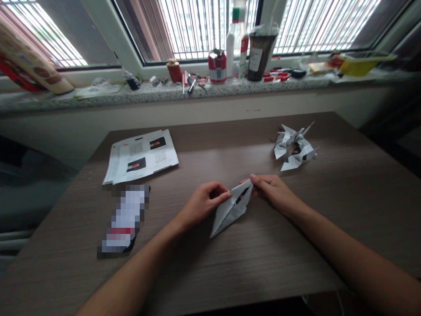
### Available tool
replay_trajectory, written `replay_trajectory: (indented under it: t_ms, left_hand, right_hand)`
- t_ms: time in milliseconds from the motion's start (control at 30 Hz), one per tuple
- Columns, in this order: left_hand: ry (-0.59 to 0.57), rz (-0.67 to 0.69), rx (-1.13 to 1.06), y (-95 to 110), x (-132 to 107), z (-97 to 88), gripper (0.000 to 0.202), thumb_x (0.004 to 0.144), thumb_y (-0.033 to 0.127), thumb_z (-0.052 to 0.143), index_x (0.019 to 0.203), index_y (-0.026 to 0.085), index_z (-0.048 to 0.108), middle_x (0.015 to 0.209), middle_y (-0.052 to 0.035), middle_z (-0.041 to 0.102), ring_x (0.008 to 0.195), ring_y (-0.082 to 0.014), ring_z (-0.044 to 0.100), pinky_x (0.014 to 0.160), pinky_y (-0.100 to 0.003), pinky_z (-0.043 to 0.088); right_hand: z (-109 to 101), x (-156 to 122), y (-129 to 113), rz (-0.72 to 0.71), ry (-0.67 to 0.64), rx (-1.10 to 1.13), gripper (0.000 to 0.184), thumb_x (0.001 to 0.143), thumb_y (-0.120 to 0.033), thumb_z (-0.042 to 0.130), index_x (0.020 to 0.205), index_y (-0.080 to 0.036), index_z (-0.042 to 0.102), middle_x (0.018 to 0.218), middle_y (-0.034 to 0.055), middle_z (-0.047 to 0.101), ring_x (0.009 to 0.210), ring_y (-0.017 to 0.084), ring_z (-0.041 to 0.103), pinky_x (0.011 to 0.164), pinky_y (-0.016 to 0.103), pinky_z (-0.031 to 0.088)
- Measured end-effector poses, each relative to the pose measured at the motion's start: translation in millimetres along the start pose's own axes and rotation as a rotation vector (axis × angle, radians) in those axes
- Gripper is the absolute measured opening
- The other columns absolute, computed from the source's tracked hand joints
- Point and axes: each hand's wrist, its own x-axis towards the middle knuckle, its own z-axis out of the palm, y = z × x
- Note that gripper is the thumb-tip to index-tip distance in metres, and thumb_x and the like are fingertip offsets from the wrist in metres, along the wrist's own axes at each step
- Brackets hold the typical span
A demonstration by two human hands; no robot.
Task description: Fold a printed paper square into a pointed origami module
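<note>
A folded paper piece [230,209], white with some print, lies pointed on the brown wooden table [263,254] in front of me. My left hand [204,202] pinches its upper left flap, fingers curled closed. My right hand [272,189] pinches the top right tip of the same piece. Both forearms reach in from the bottom edge.
A pile of finished folded paper shapes [294,147] sits at the back right. A stack of printed sheets [141,156] lies at the back left, a blurred-out flat object [124,221] in front of it. The windowsill holds a can [217,66], bottles and small clutter.
</note>
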Motion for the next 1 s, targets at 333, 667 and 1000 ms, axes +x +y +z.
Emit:
replay_trajectory:
  t_ms: [333,667,1000]
  left_hand:
    - [0.196,0.165,0.355,-2.6,-0.1,4.6,0.016,0.097,0.021,0.067,0.112,0.020,0.069,0.110,-0.0049,0.066,0.091,-0.0169,0.065,0.083,-0.032,0.054]
    - [-0.027,0.339,0.944,18.8,-30.0,28.0,0.039,0.101,0.012,0.055,0.140,0.010,0.055,0.136,-0.0161,0.063,0.120,-0.0293,0.063,0.103,-0.045,0.055]
    - [-0.038,0.349,0.979,0.3,-34.5,31.6,0.040,0.103,0.006,0.045,0.141,0.010,0.054,0.148,-0.0170,0.057,0.137,-0.0286,0.056,0.114,-0.044,0.049]
  right_hand:
    - [-8.1,3.7,-2.4,-0.187,0.235,-0.543,0.025,0.095,-0.042,0.064,0.095,-0.019,0.073,0.070,0.0006,0.068,0.065,0.018,0.062,0.062,0.030,0.046]
    - [-18.7,7.6,3.9,-0.407,0.289,-0.941,0.014,0.097,-0.026,0.062,0.093,-0.019,0.073,0.088,0.0068,0.073,0.080,0.022,0.067,0.074,0.035,0.051]
    - [14.7,-8.2,5.2,-0.752,-0.140,-1.394,0.056,0.109,-0.036,0.042,0.162,-0.022,0.033,0.161,0.0091,0.046,0.151,0.026,0.038,0.128,0.052,0.021]
